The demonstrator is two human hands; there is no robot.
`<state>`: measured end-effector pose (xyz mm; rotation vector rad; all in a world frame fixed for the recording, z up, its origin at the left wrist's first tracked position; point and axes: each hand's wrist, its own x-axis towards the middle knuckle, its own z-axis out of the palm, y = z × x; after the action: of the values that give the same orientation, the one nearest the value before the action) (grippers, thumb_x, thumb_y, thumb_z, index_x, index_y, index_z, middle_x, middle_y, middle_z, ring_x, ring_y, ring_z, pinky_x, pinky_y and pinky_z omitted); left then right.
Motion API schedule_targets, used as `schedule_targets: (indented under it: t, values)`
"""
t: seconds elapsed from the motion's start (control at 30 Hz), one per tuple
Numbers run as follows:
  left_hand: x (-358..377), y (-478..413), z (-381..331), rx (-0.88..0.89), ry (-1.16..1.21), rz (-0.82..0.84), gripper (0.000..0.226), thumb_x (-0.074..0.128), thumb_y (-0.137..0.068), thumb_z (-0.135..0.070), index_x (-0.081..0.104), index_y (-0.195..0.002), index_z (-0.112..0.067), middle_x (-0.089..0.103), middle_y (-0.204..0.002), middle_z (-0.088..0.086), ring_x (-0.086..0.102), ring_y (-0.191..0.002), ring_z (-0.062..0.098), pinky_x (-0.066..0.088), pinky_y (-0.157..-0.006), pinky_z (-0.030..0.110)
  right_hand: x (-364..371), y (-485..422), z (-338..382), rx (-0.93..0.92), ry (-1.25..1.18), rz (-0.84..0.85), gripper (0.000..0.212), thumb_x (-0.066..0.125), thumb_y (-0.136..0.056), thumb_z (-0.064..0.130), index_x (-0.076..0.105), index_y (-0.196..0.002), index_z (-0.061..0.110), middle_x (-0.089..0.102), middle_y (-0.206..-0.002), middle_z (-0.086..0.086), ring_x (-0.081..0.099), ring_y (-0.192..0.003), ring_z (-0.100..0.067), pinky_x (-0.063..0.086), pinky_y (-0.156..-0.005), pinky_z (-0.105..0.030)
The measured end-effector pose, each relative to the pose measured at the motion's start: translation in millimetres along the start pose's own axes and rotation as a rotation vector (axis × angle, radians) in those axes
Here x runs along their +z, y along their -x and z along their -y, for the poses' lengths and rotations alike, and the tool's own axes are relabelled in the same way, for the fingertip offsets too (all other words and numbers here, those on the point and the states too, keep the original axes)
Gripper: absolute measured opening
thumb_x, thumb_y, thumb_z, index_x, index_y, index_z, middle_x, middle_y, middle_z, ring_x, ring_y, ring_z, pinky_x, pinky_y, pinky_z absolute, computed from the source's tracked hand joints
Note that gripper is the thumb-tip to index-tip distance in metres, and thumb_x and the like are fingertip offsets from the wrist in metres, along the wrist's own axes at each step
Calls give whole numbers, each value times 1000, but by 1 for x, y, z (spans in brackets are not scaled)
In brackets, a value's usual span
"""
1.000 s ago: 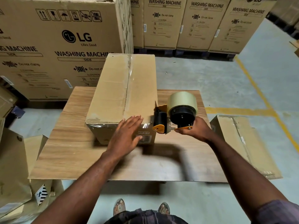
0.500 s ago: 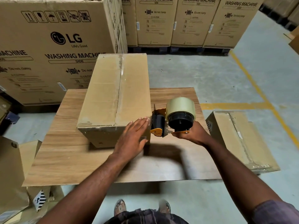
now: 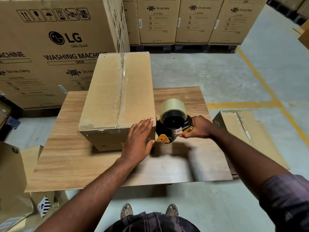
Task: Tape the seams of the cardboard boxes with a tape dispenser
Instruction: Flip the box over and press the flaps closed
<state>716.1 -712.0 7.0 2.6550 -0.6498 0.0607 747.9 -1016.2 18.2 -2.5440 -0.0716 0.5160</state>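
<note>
A long cardboard box [image 3: 107,96] lies on a wooden table [image 3: 70,161], with clear tape running along its top centre seam. My left hand [image 3: 139,138] presses flat, fingers together, against the box's near right corner. My right hand [image 3: 199,128] grips the handle of a black and orange tape dispenser [image 3: 173,126] that carries a roll of beige tape. The dispenser's front end sits right at the box's near right edge, beside my left fingertips.
Large LG washing machine cartons [image 3: 55,47] stand behind the table on the left, and a row of cartons on pallets [image 3: 189,20] along the back. A taped box [image 3: 247,136] sits on the floor to the right. Flattened cardboard [image 3: 11,178] leans at the left. Yellow lines mark the floor.
My left hand slid right along the box's near face to its right corner. The dispenser dropped a little, staying at the box's right edge.
</note>
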Motion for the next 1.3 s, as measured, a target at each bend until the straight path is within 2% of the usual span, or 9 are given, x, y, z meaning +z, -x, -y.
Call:
schedule_targets:
  t: [0.17,0.3,0.4,0.57,0.7,0.83,0.9,1.03,1.3]
  values:
    - [0,0,2,13,-15,15,80,64,-94,-31,19,-160,-22,14,-166,-9,11,-152,10,-3,-122,32,38,5,-27,158,74,81,64,68,-50,76,71,-85,23,76,-89,2,70,-85,-20,56,-74,-33]
    - [0,-1,3,23,-6,4,80,68,-92,-29,25,-158,-19,20,-165,-7,15,-152,12,3,-124,34,82,19,-35,386,-494,-86,43,83,-74,57,65,-63,19,66,-58,4,59,-54,-14,45,-57,-28]
    - [-1,-1,2,24,-11,16,80,68,-92,-30,25,-158,-19,20,-165,-7,16,-152,12,7,-125,37,105,15,-32,622,-937,-179,46,76,-84,56,66,-76,12,58,-59,-5,50,-48,-20,41,-49,-28]
    - [-2,-2,2,19,-16,23,80,65,-94,-33,20,-159,-22,11,-165,-12,10,-152,9,-6,-121,29,124,9,-26,660,-1438,-47,55,56,-94,64,59,-75,13,51,-63,-7,51,-49,-22,47,-51,-29]
    - [-3,-2,2,12,0,20,79,63,-95,-38,20,-159,-24,14,-165,-11,12,-152,9,-6,-121,28,138,-9,-22,622,-1079,-80,83,32,-88,87,62,-128,22,63,-126,-8,59,-114,-26,45,-103,-43]
    - [-12,-8,1,-10,93,34,72,61,-91,-46,34,-155,-26,27,-162,-12,22,-149,9,3,-119,26,122,9,10,472,-193,-70,62,40,-94,76,66,-95,20,69,-100,-10,66,-102,-33,49,-81,-36]
    - [-20,-14,2,-14,132,47,68,56,-86,-46,44,-150,-27,37,-157,-12,33,-144,13,16,-116,31,118,11,32,281,-311,-210,46,54,-97,62,66,-90,19,68,-88,-1,67,-90,-24,45,-73,-32]
    - [-29,-24,15,-14,226,108,69,48,-75,-43,55,-142,-27,49,-149,-11,46,-134,19,32,-113,40,134,-3,87,55,-1062,-388,50,46,-101,49,52,-144,25,56,-146,0,50,-136,-12,42,-110,-36]
    - [-32,-26,23,17,268,180,83,40,-66,-50,50,-145,-28,46,-151,-9,43,-138,18,34,-113,46,184,-27,151,219,-1120,-685,45,40,-110,33,44,-153,21,49,-154,5,44,-143,-9,34,-118,-25]
